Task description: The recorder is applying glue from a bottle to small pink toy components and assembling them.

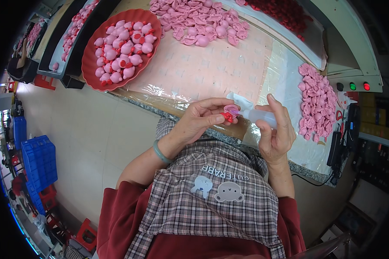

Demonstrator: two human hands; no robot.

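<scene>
Left hand: pinches a small pink-and-red piece
Right hand: holds a translucent bottle, nozzle toward the piece
Red bowl: full of pink-and-red figures
Table: pink pieces heaped

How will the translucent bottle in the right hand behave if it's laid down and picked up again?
The translucent bottle would probably roll on its side, as its body looks round. Its cloudy, plastic-looking wall suggests it is light and may give when squeezed. The narrow nozzle might drip if tilted, though the contents are unclear.
</scene>
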